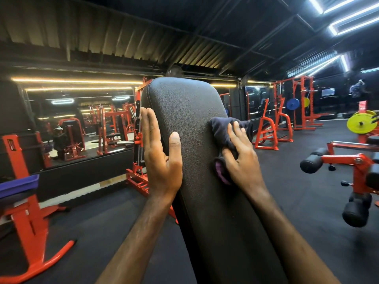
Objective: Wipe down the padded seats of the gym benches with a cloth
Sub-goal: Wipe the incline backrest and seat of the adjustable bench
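A long black padded bench back (190,124) rises at a steep incline straight in front of me, its rounded top near the middle of the view. My left hand (161,152) rests on the pad's left edge, fingers straight along the side and thumb lying on the front face. My right hand (241,154) presses a crumpled dark cloth (222,130) against the pad's right side; the fingers spread over the cloth, and a purplish fold of it shows below the thumb.
A red frame with a purple pad (19,185) stands at the left. A red bench with black foam rollers (348,167) is at the right. Red racks (287,111) with coloured weight plates (362,122) line the far right. A mirror wall (78,119) spans the left.
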